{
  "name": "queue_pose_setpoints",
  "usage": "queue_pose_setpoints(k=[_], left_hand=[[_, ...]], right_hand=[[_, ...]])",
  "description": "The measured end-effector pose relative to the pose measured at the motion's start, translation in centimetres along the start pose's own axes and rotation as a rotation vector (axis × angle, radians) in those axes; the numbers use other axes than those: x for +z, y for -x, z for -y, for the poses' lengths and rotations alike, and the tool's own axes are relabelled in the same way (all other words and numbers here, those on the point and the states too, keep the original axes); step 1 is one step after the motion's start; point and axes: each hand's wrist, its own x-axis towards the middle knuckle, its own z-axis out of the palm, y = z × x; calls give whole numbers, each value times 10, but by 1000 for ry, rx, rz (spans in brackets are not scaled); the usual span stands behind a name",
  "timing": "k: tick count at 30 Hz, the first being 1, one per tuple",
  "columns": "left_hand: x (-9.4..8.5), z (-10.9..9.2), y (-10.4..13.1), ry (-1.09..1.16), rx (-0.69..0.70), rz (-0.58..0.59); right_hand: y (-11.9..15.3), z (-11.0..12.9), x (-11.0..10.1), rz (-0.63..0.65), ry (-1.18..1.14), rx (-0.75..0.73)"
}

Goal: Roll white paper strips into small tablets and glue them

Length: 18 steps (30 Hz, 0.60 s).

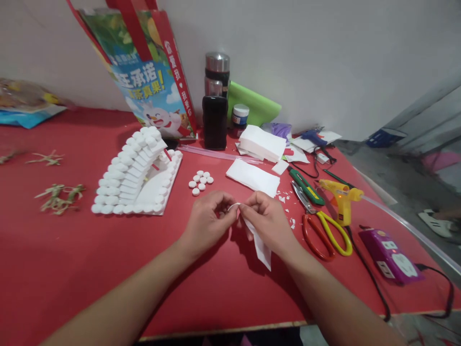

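Between my two hands is a strip of white paper or tissue (260, 246), its loose end hanging down under my right palm. My left hand (212, 215) pinches one end between thumb and fingers. Close against it, my right hand (267, 216) grips the same strip near that end; the curled fingertips hide part of it. Just beyond my left hand lies a small group of white round discs (202, 180). A folded white tissue stack (253, 177) rests past my right hand. To the left stands a white stair-like model (133, 173) edged with similar discs.
Right of my hands lie scissors (326, 235), a green utility knife (306, 185), a yellow glue gun (342, 197) with a glue stick, and a purple power box (389, 254). Behind stand a printed bag (151, 91), a black phone-like object (215, 122) and a thermos (217, 62). Straw figures (61, 198) lie left.
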Motion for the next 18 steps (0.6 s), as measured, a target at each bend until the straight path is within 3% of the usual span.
queue_pose_setpoints(k=[5,9,18], left_hand=[[2,7,2,-191,132,-74],[3,13,2,-268,204,-68],[6,13,8,-169,282,-27]], right_hand=[[3,-2,9,-42,-76,-9],[2,-6,9,-15,-100,41],[-2,-10,2,-20,-136,60]])
